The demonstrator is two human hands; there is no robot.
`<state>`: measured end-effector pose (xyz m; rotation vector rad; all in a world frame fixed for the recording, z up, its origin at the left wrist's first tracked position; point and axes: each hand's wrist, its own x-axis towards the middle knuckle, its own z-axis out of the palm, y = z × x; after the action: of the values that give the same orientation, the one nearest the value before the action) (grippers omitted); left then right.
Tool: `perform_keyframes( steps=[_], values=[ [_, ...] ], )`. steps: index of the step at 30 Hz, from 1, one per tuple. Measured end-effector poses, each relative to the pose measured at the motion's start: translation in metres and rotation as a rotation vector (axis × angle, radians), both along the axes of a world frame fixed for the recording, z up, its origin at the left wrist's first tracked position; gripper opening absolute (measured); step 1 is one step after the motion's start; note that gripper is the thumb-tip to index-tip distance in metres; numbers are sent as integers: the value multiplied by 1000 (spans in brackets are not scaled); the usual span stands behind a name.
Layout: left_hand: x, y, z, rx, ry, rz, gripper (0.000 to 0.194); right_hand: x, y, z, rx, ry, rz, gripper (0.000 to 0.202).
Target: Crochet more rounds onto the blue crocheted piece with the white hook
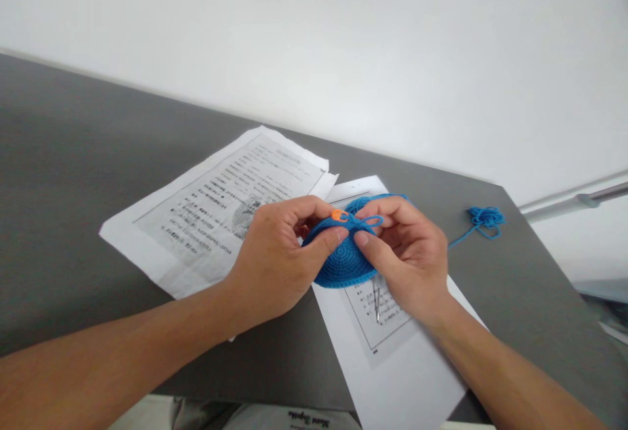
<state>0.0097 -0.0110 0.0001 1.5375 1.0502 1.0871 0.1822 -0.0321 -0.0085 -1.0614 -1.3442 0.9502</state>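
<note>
Both hands hold a round blue crochet piece (346,260) above the printed sheets. My left hand (289,253) pinches its upper left edge between thumb and fingers, right beside an orange stitch marker (339,215) clipped there. Closed on the upper right edge is my right hand (407,247), its thumb and forefinger near a small loop of blue yarn (375,221) that stands up from the edge. Some fingertips are hidden behind the piece. Below it, a slim metal tool (377,305), seemingly a crochet hook, shows over the right sheet; its upper end is hidden.
A crumpled printed sheet (206,214) lies left on the dark grey table (88,148); another printed sheet (397,377) lies under my hands. A blue yarn bundle (487,219) sits at the right, its strand running toward my right hand. A white wall (314,44) rises behind.
</note>
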Motion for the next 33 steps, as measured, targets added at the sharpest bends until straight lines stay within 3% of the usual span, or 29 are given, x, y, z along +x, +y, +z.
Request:
perform_keyframes(
  steps=[6,14,22,25,30,33],
  values=[
    [-2,6,-2,87,22,48,10,0,2,-5,-39,83,49,29],
    [-3,9,-4,68,-2,73,2,0,9,-7,52,145,23,41],
    [-4,15,-4,169,184,-20,8,5,8,-15,174,-98,10,38],
    [-3,15,-3,204,200,32,8,10,9,-14,262,-224,-53,35],
    [-3,18,-4,262,204,139,6,23,21,-16,352,-386,-330,24],
    [-4,21,-7,271,198,182,6,30,26,-20,352,-463,-364,24]
  ],
)
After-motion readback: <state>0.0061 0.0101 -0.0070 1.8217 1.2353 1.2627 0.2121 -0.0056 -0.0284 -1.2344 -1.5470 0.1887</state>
